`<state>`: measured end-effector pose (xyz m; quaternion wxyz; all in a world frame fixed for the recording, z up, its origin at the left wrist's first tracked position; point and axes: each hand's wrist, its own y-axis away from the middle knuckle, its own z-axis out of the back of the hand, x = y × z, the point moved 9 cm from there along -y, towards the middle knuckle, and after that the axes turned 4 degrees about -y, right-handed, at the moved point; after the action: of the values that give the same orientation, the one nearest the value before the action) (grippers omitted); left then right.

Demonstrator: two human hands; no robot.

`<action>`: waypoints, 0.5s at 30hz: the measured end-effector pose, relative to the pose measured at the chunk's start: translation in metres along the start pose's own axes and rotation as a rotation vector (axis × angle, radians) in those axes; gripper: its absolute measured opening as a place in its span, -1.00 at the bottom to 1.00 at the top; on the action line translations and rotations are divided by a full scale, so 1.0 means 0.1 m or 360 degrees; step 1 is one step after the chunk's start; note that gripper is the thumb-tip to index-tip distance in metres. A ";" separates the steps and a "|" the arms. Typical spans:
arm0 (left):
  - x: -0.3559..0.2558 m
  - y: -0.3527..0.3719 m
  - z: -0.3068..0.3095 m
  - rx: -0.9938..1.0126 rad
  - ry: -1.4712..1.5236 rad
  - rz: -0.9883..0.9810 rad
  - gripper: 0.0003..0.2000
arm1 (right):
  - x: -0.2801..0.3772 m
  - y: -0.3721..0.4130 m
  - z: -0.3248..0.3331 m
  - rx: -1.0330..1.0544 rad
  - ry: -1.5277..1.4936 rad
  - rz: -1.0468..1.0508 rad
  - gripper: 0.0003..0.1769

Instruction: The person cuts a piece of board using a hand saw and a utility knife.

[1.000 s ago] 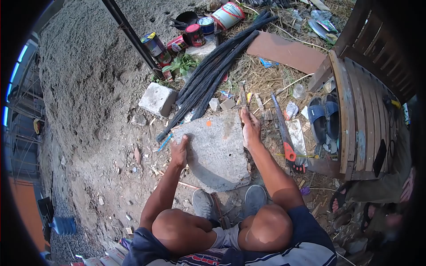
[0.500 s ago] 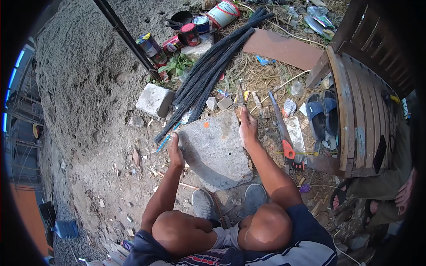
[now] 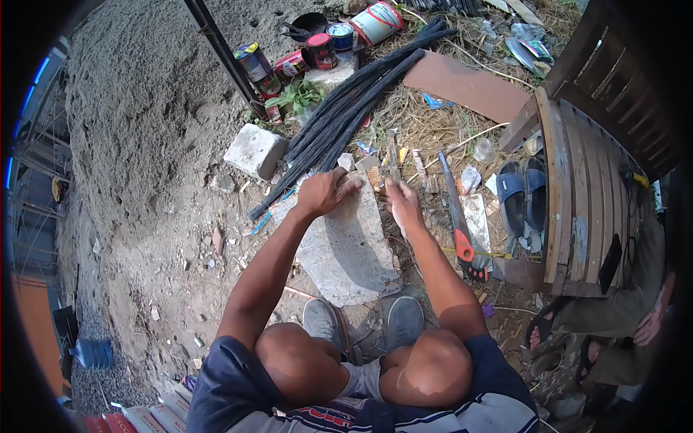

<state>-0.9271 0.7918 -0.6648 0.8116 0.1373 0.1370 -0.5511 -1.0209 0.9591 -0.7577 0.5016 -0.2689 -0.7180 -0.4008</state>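
Note:
A grey, flat concrete slab with a rough broken edge lies in front of my shoes. My left hand is over its far part, palm down, with bent fingers pointing right and the fingertips near the surface. Beside the far right edge is my right hand, its thumb raised and its fingers loosely apart. Just beyond the right thumb lies a narrow, stick-like piece, whose kind I cannot make out. Part of the slab's far edge is hidden behind the left hand.
A handsaw with an orange and black handle lies to the right, near blue sandals and a wooden bench. Dark strips, a white block and several cans lie ahead. Another person's hand shows at right.
My left hand has moved from the slab's left side up and right over its far part. My right hand has shifted slightly right and down. The slab appears turned slightly.

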 end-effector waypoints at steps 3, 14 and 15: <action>0.15 -0.02 -0.05 0.0046 0.0036 0.0094 -0.30 | -0.27 0.08 0.68 -0.0053 0.0249 0.0210 -0.59; 0.13 -0.08 -0.11 0.0060 0.0008 0.0149 -0.29 | -0.62 1.58 2.15 -0.0526 0.1916 0.0560 -0.59; 0.15 -0.09 -0.13 0.0105 0.0038 0.0171 -0.30 | -0.63 1.62 2.15 -0.0454 0.1965 0.0613 -0.55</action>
<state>-0.9311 0.7813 -0.6833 0.8333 0.1777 0.1208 -0.5093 -0.9796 1.2281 -0.8048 0.8432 -0.1772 -0.1775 -0.4756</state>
